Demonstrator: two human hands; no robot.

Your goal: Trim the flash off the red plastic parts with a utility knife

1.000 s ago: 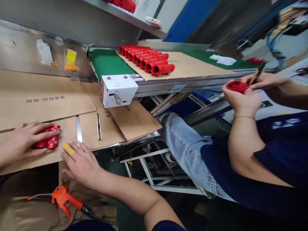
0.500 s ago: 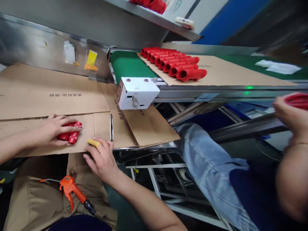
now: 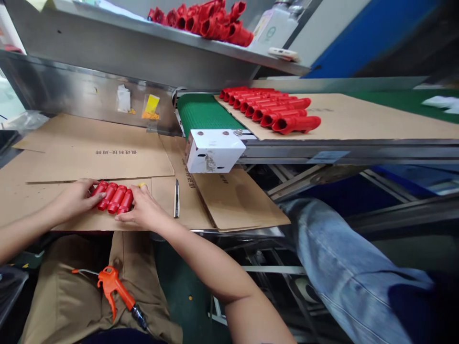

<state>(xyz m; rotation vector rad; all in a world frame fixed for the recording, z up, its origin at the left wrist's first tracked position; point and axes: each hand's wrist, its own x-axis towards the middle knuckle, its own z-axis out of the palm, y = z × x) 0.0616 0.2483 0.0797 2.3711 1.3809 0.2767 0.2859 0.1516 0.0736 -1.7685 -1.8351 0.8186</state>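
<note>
Several red tubular parts (image 3: 116, 198) lie side by side in a row on the cardboard at the front left. My left hand (image 3: 81, 198) grips the left end of the row, thumb in front and fingers behind. At the right end my right hand (image 3: 141, 205) closes on the last part, with a yellow cover on one finger. Both hands squeeze the row between them. A utility knife (image 3: 176, 198) lies on the cardboard to the right of my right hand. An orange air gun (image 3: 116, 289) rests on my lap.
A green conveyor (image 3: 201, 112) carries cardboard (image 3: 351, 117) with a row of red parts (image 3: 296, 124). More red parts (image 3: 215, 21) sit on the upper shelf (image 3: 143, 28). Another person's jeans-clad leg (image 3: 333, 248) is at the right. Small bags hang on the metal wall (image 3: 103, 86).
My right hand has moved left onto the red parts, and more of them now show between my hands. The view has shifted, and the other person's hand at the right has left it.
</note>
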